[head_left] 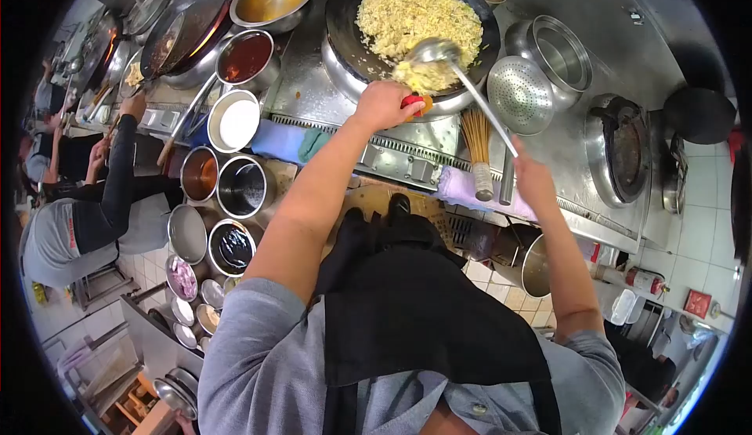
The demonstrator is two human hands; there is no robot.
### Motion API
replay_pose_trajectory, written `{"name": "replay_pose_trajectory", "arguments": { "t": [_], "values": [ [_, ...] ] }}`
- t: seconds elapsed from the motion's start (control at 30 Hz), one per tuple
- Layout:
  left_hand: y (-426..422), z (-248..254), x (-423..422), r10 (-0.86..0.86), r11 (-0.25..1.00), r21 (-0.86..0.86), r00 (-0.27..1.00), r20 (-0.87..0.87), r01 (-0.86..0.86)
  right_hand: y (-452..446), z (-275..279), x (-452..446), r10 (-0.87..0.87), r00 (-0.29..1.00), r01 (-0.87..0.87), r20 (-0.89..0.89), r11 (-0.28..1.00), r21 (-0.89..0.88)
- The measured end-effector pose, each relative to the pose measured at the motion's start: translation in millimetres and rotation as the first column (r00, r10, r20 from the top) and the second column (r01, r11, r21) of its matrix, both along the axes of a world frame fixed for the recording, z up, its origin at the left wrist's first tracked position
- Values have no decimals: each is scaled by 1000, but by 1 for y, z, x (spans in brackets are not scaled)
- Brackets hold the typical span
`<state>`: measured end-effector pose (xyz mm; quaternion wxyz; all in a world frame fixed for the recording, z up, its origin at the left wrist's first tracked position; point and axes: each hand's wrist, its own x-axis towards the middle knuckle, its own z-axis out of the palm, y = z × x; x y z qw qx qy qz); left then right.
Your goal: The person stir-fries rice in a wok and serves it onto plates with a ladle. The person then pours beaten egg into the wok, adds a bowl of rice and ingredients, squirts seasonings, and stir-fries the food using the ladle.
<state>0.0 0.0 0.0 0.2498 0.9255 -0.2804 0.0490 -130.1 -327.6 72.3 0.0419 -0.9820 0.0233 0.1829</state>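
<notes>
Holding a small red-orange piece (415, 106) at the near rim of the wok (345, 27) with the left hand (384, 106), closed over the piece; cannot tell the exact set of the hidden fingertips. Gripping the ladle (435, 51) by the handle with the right hand (534, 172), fingers wrapped narrow around the thin shaft. Little room along that handle: slants over the wok's rim, then passes between the bamboo brush (475, 139) and the strainer (520, 94), just beside both. Right behind the strainer, a steel pot (565, 51). More open room on the bare counter (300, 82) left of the wok, up to the red sauce pot (245, 57). On the counter's front edge, a purple towel (464, 184).

Inside the wok, loose, grainy, pale yellow rice (419, 16), with softer yellow lumps under the ladle. Dark, smoothly curved metal around the heap. Shiny, rounded bowl on the ladle, blurred. Round, shallow steel for the strainer, dotted with small holes. Thin, stiff strips on the brush, bundled at the near end.
</notes>
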Motion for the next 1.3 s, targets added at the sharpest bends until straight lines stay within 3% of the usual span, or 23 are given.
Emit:
{"name": "replay_pose_trajectory", "arguments": {
  "t": [0.07, 0.13, 0.2, 0.27, 0.3, 0.37, 0.43, 0.53, 0.6, 0.67, 0.7, 0.77, 0.83, 0.87, 0.9, 0.97, 1.03, 1.1, 1.17, 1.2, 1.27, 1.3],
  "values": [
    [-6, -3, 1, -22, 998, -52, 999, 31, 24, -7, 3, 22, -57, 986, 53, 156, 998, 30],
    [9, 5, 6, -44, 999, -19, 999, 28, 45, 45, -14, 54, -109, 954, 52, 280, 978, 203],
    [6, 5, 2, -56, 998, -34, 998, -18, 56, 70, -73, 81, 44, 939, -91, 342, 988, 122],
    [8, 5, 0, -86, 994, -70, 996, -7, 85, 125, -54, 64, -130, 976, 71, 175, 948, 309],
    [9, 7, 2, -99, 989, -106, 995, 7, 99, 131, -48, 45, -80, 981, 36, 176, 970, 242],
    [11, 1, 1, -121, 979, -163, 992, 25, 124, 106, -39, 9, -12, 988, -34, 152, 956, 291],
    [14, -1, 3, -139, 975, -170, 989, 41, 144, 76, 8, -15, -22, 995, -3, 93, 967, 257],
    [18, 5, 5, -150, 980, -139, 988, -24, 145, 45, 20, 15, -56, 981, 27, 185, 987, 156],
    [20, 4, 10, -204, 971, -140, 978, -50, 195, 76, 6, 57, -85, 953, -11, 292, 950, 312],
    [22, 6, 12, -229, 968, -126, 971, -74, 218, 122, -31, 86, -164, 963, 86, 213, 938, 337],
    [22, 7, 13, -244, 967, -105, 965, -102, 233, 150, -33, 80, -199, 969, 141, 149, 934, 327],
    [16, 8, 9, -217, 976, -53, 966, -140, 212, 156, -32, 41, -136, 970, 41, 204, 909, 414],
    [6, 6, -17, 2, 990, -141, 995, 98, 12, 121, -10, 5, -71, 977, -17, 203, 915, 403],
    [8, 12, -19, -7, 995, -100, 992, 129, 20, 100, 4, -7, -66, 966, -44, 252, 912, 408],
    [11, 18, -14, -70, 993, -82, 991, 113, 79, 91, 18, -23, -68, 954, -62, 291, 907, 416],
    [7, 5, -2, -120, 985, -110, 988, 97, 130, 115, 82, -59, -167, 985, 143, 40, 924, 355],
    [1, 0, -10, -59, 997, -52, 996, 69, 62, 104, 108, -94, -130, 989, 86, 70, 892, 444],
    [-2, 25, -36, -37, 999, -13, 999, -34, 37, 99, 193, -123, -83, 995, 93, -47, 956, 278],
    [5, 78, -83, -65, 998, -29, 998, -29, 64, 83, 256, -147, -33, 989, 66, -146, 973, 221],
    [13, 101, -98, -98, 994, -44, 994, 55, 100, 75, 264, -144, -24, 991, 54, -135, 974, 219],
    [16, 117, -103, -120, 990, -54, 983, 137, 128, 67, 269, -147, 158, 980, -134, -120, 974, 183],
    [11, 119, -93, -104, 992, -59, 984, 145, 113, 87, 265, -132, 62, 976, -37, -210, 992, 121]
  ]
}}
